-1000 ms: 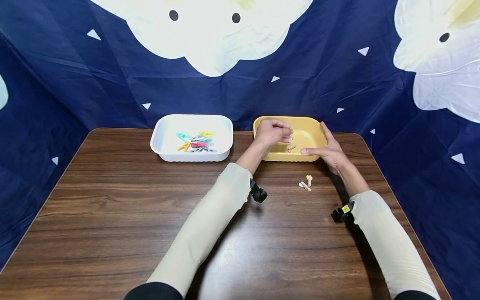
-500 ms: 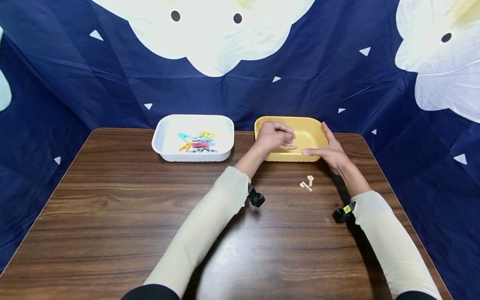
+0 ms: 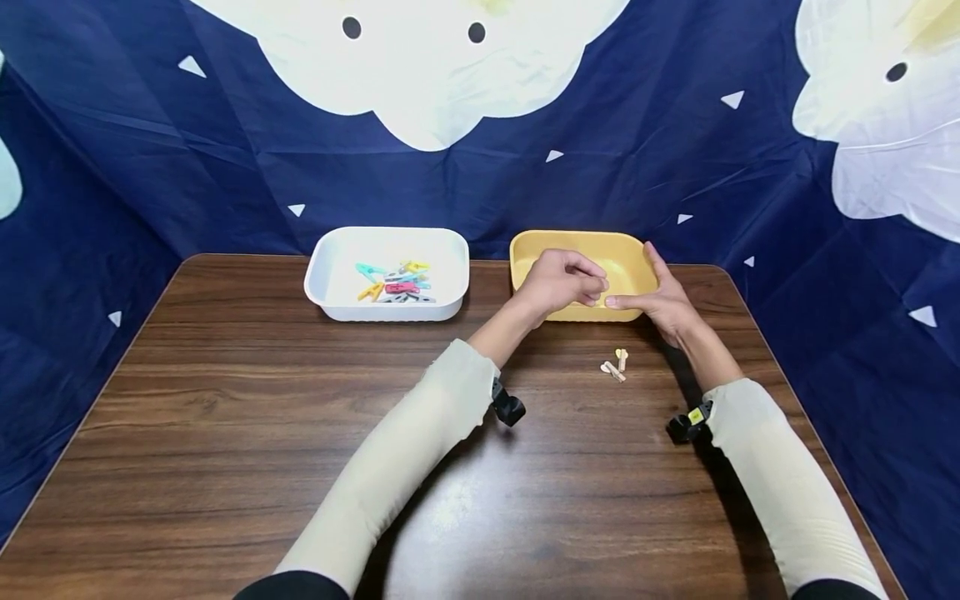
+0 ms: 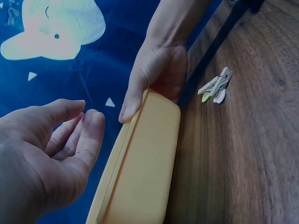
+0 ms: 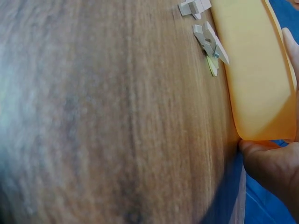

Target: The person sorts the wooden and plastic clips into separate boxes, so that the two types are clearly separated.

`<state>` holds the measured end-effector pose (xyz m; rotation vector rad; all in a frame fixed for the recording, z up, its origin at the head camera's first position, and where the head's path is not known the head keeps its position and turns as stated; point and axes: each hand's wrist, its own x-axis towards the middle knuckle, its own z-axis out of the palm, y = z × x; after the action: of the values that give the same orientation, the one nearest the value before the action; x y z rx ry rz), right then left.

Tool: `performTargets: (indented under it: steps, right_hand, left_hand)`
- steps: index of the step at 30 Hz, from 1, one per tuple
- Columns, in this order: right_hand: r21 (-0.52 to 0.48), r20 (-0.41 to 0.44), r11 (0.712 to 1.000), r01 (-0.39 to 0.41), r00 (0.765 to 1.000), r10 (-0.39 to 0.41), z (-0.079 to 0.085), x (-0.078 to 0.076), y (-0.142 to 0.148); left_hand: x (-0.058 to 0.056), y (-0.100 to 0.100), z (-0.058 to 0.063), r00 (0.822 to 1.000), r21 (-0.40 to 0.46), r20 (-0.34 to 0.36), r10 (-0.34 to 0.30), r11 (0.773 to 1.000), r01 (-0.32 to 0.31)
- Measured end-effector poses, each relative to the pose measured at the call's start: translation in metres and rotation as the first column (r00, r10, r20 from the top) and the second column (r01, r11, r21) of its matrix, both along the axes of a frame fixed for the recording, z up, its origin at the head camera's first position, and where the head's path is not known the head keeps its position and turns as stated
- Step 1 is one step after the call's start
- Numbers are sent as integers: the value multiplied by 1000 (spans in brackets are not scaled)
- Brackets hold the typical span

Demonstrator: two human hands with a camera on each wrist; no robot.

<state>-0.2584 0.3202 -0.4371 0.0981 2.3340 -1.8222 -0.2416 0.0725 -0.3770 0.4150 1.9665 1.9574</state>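
Note:
My left hand (image 3: 566, 279) reaches over the yellow tray (image 3: 622, 250), its fingers bent with the tips close together. In the left wrist view, thumb and fingertips of the left hand (image 4: 60, 149) hover beside the rim; nothing shows between them, though a small thing could be hidden. My right hand (image 3: 667, 308) grips the tray's right end, thumb over the near rim. In the right wrist view, the fingers of the right hand (image 5: 275, 163) lie around the tray's corner. The hand hides part of the tray's inside. Mini wooden clothespins (image 3: 615, 367) lie on the table in front.
A white tray (image 3: 330, 275) holding several coloured plastic clothespins (image 3: 401, 287) stands left of the yellow one. Both sit near the back edge of the brown wooden table (image 3: 262, 417). Behind the table hangs a dark blue curtain (image 3: 487, 192) with white shapes.
My left hand has shifted slightly right and nearer within the yellow tray, covering the small wooden clothespins seen inside it before. The right hand keeps its hold on the tray.

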Motion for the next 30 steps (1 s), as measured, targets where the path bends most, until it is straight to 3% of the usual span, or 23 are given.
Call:
performTargets:
  steps: [7, 21, 24, 30]
  right_hand:
    - [9, -9, 1000, -2, 1000, 2, 0, 1, 1]
    - [-29, -13, 1000, 5, 1000, -5, -2, 1, 0]
    - [-32, -15, 999, 6, 1000, -6, -3, 1, -1]
    - [-35, -23, 999, 7, 1000, -8, -2, 1, 0]
  left_hand:
    - [9, 1, -2, 996, -10, 0, -94, 995, 94]
    - [23, -4, -18, 978, -107, -32, -207, 973, 202]
    - [26, -5, -22, 969, -141, -34, -245, 961, 238]
    - [28, -6, -33, 930, -200, -8, -368, 912, 359]
